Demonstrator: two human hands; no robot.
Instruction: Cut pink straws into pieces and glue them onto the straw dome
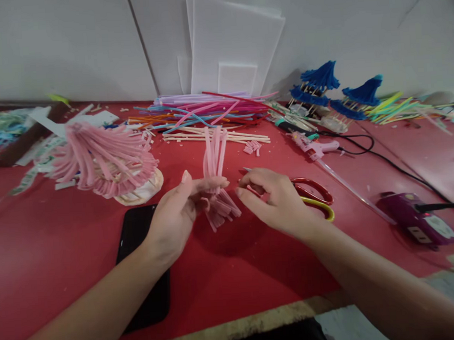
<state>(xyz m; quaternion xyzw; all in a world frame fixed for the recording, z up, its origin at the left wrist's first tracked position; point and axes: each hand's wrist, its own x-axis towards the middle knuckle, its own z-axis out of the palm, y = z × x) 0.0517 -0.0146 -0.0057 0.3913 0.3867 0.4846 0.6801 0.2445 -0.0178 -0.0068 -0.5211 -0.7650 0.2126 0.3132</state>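
Note:
My left hand [176, 214] is closed around a bundle of pink pipe cleaners [215, 153], gripped near its middle. Long stems stand up above the fingers, while short bent ends [222, 211] fan out below. Just right of the bundle, my right hand [273, 198] has its thumb and forefinger curled together. A trace of pink shows between those fingers, too small to identify. Behind the right hand lie scissors [316, 190] with red and yellow handles; a metal tip peeks out at its left, and the hand hides their middle.
A pink pipe-cleaner canopy [106, 157] stands left, above a black phone [143, 277]. Pipe cleaners [215, 109] and wooden sticks [244, 135] lie at the back. Rightward are blue canopies [317, 80], a pink glue gun [312, 145] and a purple power box [420, 219] with cords.

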